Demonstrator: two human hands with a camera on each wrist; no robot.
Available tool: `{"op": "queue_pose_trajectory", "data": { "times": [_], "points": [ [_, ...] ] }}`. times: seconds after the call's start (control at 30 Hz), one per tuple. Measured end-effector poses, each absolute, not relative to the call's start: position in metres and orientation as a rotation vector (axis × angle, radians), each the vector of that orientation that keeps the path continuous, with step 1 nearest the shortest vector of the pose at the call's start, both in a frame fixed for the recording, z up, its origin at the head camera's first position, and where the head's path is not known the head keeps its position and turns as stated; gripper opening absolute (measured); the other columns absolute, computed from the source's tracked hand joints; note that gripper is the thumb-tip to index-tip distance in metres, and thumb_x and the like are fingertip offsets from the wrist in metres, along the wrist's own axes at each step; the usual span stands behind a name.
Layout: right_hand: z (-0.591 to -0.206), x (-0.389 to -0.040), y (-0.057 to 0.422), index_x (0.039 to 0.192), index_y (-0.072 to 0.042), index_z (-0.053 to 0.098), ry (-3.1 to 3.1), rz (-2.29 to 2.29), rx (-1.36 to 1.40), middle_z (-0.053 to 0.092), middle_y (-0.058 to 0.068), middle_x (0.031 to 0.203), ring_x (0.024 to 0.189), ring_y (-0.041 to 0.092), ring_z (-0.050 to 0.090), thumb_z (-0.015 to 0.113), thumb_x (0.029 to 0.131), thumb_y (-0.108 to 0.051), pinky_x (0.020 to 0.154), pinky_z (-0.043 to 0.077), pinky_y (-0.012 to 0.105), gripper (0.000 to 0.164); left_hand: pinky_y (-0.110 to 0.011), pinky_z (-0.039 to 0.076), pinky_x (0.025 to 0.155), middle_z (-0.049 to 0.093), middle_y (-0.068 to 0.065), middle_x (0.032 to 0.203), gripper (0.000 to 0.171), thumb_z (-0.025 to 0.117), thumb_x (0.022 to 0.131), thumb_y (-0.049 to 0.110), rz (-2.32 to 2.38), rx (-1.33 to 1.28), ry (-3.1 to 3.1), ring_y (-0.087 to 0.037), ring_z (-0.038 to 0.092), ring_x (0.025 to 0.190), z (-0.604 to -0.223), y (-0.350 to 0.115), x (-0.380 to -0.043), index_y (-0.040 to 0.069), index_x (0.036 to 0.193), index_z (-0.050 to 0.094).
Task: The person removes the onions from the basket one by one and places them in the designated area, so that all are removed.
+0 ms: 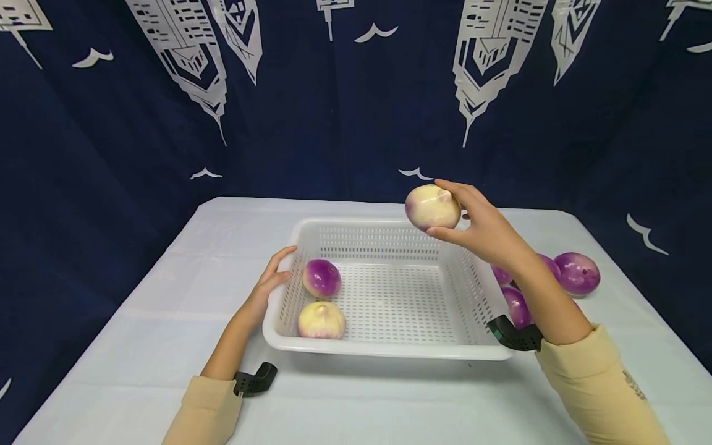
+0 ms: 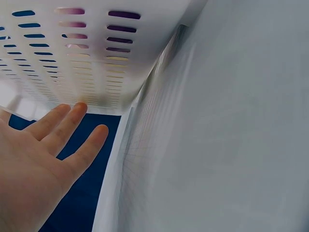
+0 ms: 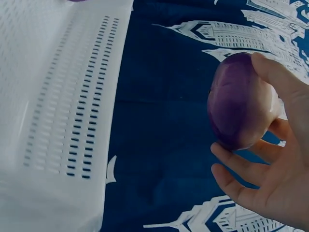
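My right hand (image 1: 486,225) holds a turnip (image 1: 431,207) between thumb and fingers, up over the back right part of a white plastic basket (image 1: 389,352). In the right wrist view the same turnip (image 3: 236,101) shows its purple side. At the basket's left rim is my left hand (image 1: 267,287); in the left wrist view its fingers (image 2: 89,150) are spread and fairly straight, tips close to the slotted outer wall. Inside the basket, on its left side, lie a purple turnip (image 1: 321,278) and, nearer me, a turnip (image 1: 321,320) with its cream side up.
Several purple turnips (image 1: 578,274) lie on the table right of the basket, partly hidden behind my right forearm. A white cloth (image 1: 167,346) covers the table. Behind it hangs a dark blue curtain (image 1: 345,111) with white building prints.
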State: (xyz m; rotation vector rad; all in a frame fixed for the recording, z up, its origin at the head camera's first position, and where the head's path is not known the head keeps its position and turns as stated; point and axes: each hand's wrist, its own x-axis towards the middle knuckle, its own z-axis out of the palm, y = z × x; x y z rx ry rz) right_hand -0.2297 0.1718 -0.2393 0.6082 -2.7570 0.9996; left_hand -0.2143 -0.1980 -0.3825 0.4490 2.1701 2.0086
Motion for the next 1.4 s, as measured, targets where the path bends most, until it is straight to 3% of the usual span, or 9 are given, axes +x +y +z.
{"op": "queue_pose_trajectory", "data": {
  "times": [0.37,0.7,0.8,0.87,0.93,1.03,1.33,1.4],
  "points": [
    [-0.236,-0.204,0.195,0.143,-0.031,0.023,-2.738,1.079,0.457,0.030,0.013,0.142,0.118,0.037,0.042,0.069,0.078,-0.035,0.092,0.040,0.059,0.080,-0.050,0.045,0.089,0.021,-0.018,0.144,0.056,0.031,0.089,0.022,2.013,0.448,2.156,-0.042,0.038,0.119,-0.379,-0.198,-0.215,0.024,0.143,0.015],
    [-0.248,-0.189,0.220,0.145,-0.031,0.018,-2.679,1.131,0.332,0.027,0.019,0.143,0.118,0.042,0.039,0.068,0.080,-0.029,0.091,0.035,0.063,0.082,-0.057,0.042,0.091,0.011,-0.017,0.148,0.058,0.029,0.088,0.023,1.973,0.433,2.219,-0.047,0.031,0.125,-0.382,-0.196,-0.216,0.022,0.143,0.014],
    [-0.252,-0.185,0.228,0.145,-0.032,0.017,-2.658,1.128,0.311,0.027,0.019,0.142,0.116,0.042,0.039,0.066,0.081,-0.029,0.085,0.045,0.047,0.081,-0.057,0.042,0.090,0.012,-0.017,0.148,0.058,0.029,0.088,0.023,1.969,0.426,2.223,-0.047,0.031,0.125,-0.382,-0.196,-0.215,0.022,0.143,0.014],
    [-0.255,-0.183,0.233,0.145,-0.034,0.015,-2.650,1.135,0.298,0.026,0.019,0.143,0.116,0.044,0.039,0.065,0.082,-0.028,0.084,0.046,0.046,0.081,-0.056,0.043,0.090,0.013,-0.017,0.148,0.057,0.030,0.088,0.023,1.965,0.420,2.224,-0.047,0.032,0.124,-0.383,-0.195,-0.215,0.023,0.143,0.014],
    [-0.258,-0.180,0.238,0.144,-0.038,0.014,-2.656,1.138,0.255,0.025,0.019,0.143,0.118,0.044,0.037,0.064,0.082,-0.030,0.085,0.046,0.048,0.080,-0.055,0.043,0.090,0.014,-0.017,0.147,0.057,0.030,0.088,0.023,1.966,0.415,2.224,-0.046,0.033,0.124,-0.383,-0.196,-0.215,0.024,0.143,0.014],
    [-0.262,-0.175,0.246,0.142,-0.043,0.012,-2.655,1.154,0.200,0.022,0.020,0.145,0.120,0.047,0.034,0.064,0.082,-0.032,0.089,0.034,0.067,0.081,-0.054,0.044,0.090,0.016,-0.016,0.147,0.057,0.030,0.088,0.023,1.973,0.413,2.218,-0.045,0.034,0.123,-0.383,-0.196,-0.214,0.025,0.143,0.015],
    [-0.280,-0.163,0.275,0.145,-0.036,0.007,-2.637,1.152,0.057,0.011,0.026,0.147,0.121,0.057,0.027,0.061,0.084,-0.031,0.082,0.031,0.072,0.082,-0.051,0.044,0.090,0.019,-0.016,0.145,0.057,0.032,0.088,0.023,2.001,0.419,2.191,-0.043,0.036,0.122,-0.382,-0.196,-0.213,0.026,0.142,0.016],
    [-0.285,-0.160,0.283,0.145,-0.036,0.006,-2.646,1.129,0.001,0.012,0.028,0.146,0.121,0.055,0.028,0.061,0.084,-0.032,0.081,0.039,0.066,0.082,-0.052,0.045,0.090,0.019,-0.016,0.146,0.057,0.031,0.088,0.023,1.999,0.417,2.191,-0.043,0.035,0.122,-0.381,-0.196,-0.213,0.026,0.142,0.015]
  ]
}}
